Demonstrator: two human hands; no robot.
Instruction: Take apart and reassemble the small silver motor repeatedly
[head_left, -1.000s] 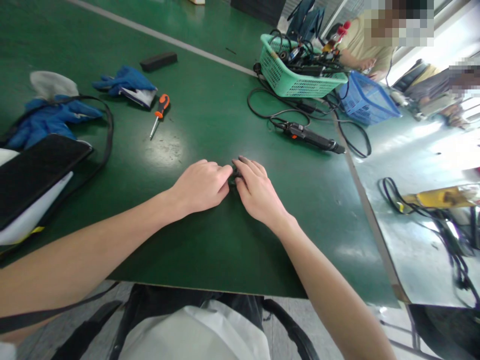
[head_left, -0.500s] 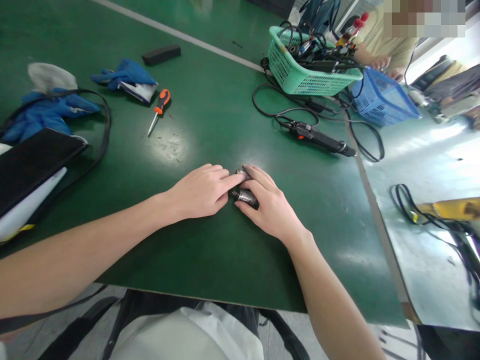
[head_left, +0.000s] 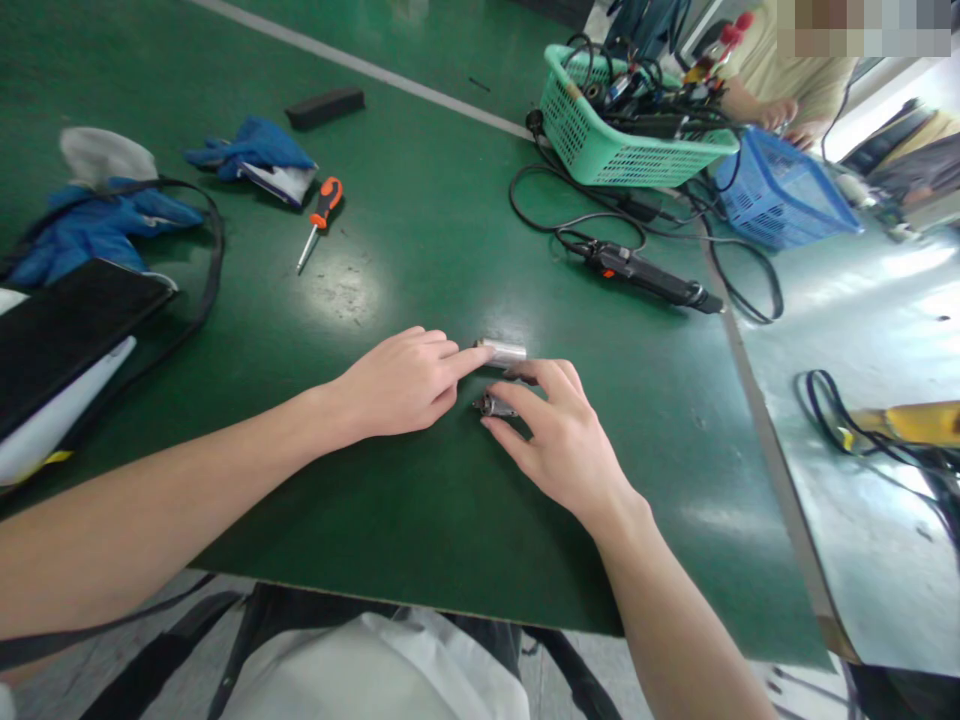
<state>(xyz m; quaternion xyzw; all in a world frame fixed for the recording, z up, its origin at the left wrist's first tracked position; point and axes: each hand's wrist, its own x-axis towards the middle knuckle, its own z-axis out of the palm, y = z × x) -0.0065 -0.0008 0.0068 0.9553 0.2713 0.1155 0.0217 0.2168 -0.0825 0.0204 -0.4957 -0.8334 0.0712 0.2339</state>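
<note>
Both my hands rest on the green table (head_left: 420,500) near its middle. My left hand (head_left: 401,382) lies with fingers curled and its forefinger stretched out, the tip touching one end of a short silver metal cylinder (head_left: 504,352) that lies on its side. My right hand (head_left: 559,435) is just right of it, fingers and thumb closed on a small dark metal part (head_left: 495,405) held low over the table. The two metal pieces are a little apart.
An orange-handled screwdriver (head_left: 321,218), blue gloves (head_left: 251,150) and a black block (head_left: 324,106) lie at the back left. A black tablet (head_left: 60,335) sits at the left edge. A corded electric screwdriver (head_left: 645,278), green basket (head_left: 622,140) and blue basket (head_left: 780,195) stand back right, where another person works.
The two hands were pressed together over one metal piece. Now my right hand has drawn back toward me with the dark part, leaving the silver cylinder under my left forefinger.
</note>
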